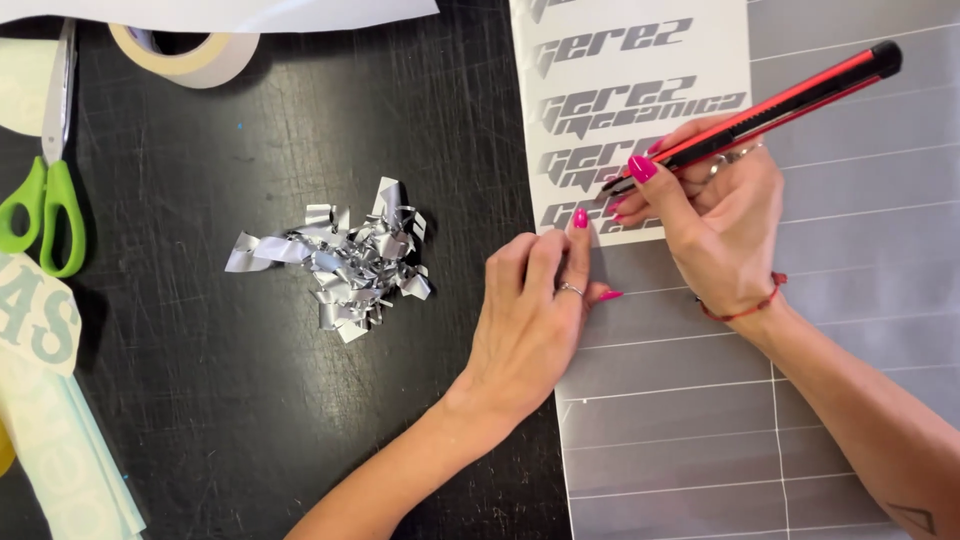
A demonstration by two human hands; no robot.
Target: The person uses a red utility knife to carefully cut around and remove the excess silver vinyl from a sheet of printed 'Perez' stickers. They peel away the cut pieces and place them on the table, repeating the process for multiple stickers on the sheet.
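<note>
Silver vinyl sheet [700, 440] covers the black bench [250, 400] at three o'clock; on it lies a white lettered strip [640, 60] the left hand [530, 320] pins flat, fingers [578, 225] spread and gripping nothing. The right hand [715, 215] is closed round a red-and-black craft knife [770, 105] — tip just at two o'clock of those fingers. A slip could nick them or tear a letter.

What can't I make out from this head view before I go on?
- Knife tip: the right hand holds the red and black utility knife; its fingers hide the blade's contact with the white decal sheet.
- Scissors: blade tips cut off by the top edge.
- Masking tape roll: partly under white paper.
- Sheet's lower left corner: covered by the left hand.
</note>
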